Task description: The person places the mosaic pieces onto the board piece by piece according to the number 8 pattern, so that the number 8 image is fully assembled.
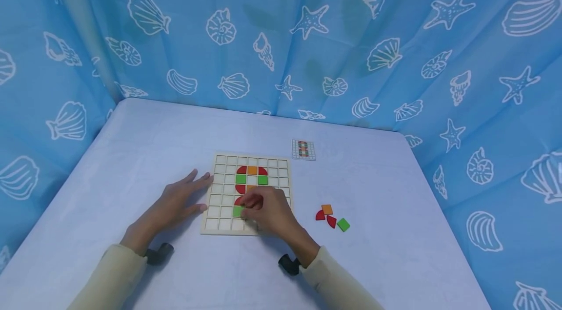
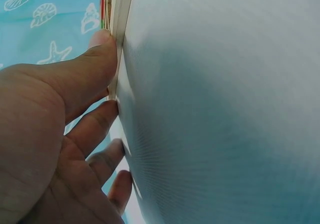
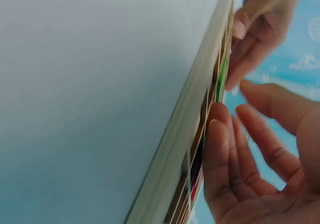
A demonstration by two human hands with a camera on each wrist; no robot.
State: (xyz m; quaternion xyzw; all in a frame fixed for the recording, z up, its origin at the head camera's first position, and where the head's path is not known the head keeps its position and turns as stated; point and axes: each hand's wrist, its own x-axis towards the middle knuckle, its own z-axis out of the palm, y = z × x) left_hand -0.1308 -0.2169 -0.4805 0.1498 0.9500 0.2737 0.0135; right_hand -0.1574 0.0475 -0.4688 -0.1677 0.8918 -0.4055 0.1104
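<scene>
A wooden grid board lies on the table, with coloured tiles in several of its cells. Along its left side my left hand is spread, thumb and fingertips at the edge. Over the lower middle of the board is my right hand, its fingertips close beside a green square tile. In the right wrist view the right fingers bend loosely at the board and no tile shows between them and the thumb. A red quarter-round tile lies just above that green one; the right hand hides the cells beside them.
Right of the board lie loose tiles: an orange square, two red quarter-rounds and a green square. A small pattern card lies beyond the board's far right corner. A blue shell-print curtain hangs around the white-covered table.
</scene>
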